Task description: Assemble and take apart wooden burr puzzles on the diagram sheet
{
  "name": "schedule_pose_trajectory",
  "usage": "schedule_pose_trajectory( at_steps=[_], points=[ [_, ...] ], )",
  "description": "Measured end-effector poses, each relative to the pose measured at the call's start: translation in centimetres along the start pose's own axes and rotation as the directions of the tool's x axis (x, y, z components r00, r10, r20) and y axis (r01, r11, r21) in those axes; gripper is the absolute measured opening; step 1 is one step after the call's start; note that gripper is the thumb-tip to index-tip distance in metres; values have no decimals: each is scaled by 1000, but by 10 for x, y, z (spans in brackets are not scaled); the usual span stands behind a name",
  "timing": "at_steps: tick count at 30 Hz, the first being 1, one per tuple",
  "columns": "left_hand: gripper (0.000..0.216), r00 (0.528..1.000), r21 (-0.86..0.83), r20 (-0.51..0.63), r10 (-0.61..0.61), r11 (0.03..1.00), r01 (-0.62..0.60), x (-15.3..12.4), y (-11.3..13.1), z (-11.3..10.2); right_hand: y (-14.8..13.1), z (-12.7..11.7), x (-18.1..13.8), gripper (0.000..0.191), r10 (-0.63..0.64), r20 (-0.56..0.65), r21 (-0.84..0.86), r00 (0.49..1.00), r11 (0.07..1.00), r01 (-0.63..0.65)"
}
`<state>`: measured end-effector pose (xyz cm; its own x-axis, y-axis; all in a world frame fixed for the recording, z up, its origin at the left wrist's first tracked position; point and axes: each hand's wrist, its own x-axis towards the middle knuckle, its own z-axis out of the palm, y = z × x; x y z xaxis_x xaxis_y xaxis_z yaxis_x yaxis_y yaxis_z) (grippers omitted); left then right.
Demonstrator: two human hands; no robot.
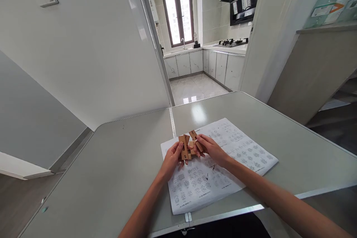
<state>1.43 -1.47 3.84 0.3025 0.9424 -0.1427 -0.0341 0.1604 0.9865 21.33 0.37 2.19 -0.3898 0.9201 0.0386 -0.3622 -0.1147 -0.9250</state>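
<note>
My left hand (172,158) is closed on a brown wooden puzzle piece (183,148), a flat notched bar with a dark "2" marked near its lower end. My right hand (211,149) grips another wooden piece (199,145) close beside it. Between the hands sit more wooden pieces (192,149), partly covered by the fingers; whether they interlock I cannot tell. One marked bar (192,134) sticks up at the top of the cluster. Beneath both hands lies a large white instruction sheet (195,193), printed with rows of small diagrams.
The grey folding table (134,163) has a seam and a metal latch (184,231) at its near edge. A white wall (97,44) borders the far left side. Plastic bottles (334,3) stand on a ledge at the right. Beyond the doorway is a kitchen with a stove (231,42).
</note>
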Motion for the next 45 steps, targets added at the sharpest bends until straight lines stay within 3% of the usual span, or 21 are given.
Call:
schedule_pose_trajectory(
  at_steps=[7,12,21,29,35,45],
  points=[
    [56,999,5,-48,24,1000,-23,1,-1,-1,-8,4,-2,52,71,3,2,997,997,-71],
    [56,997,23,-79,7,1000,-5,1,-4,-2,-5,3,-3,46,63,6,-24,998,998,-63],
    [52,998,184,62,26,982,-37,-3,2,2,-3,0,-2,44,25,-31,-96,999,995,-28],
    [65,997,79,79,-14,997,8,-1,-3,-1,-5,-1,-1,43,-52,-95,-60,994,997,46],
    [60,998,39,65,-22,999,19,-1,-4,-1,-3,-1,-1,40,-59,-89,-52,994,997,54],
    [52,1000,-26,-13,17,1000,-17,1,-3,0,-3,-3,2,37,-148,-213,-49,966,989,141]
  ],
)
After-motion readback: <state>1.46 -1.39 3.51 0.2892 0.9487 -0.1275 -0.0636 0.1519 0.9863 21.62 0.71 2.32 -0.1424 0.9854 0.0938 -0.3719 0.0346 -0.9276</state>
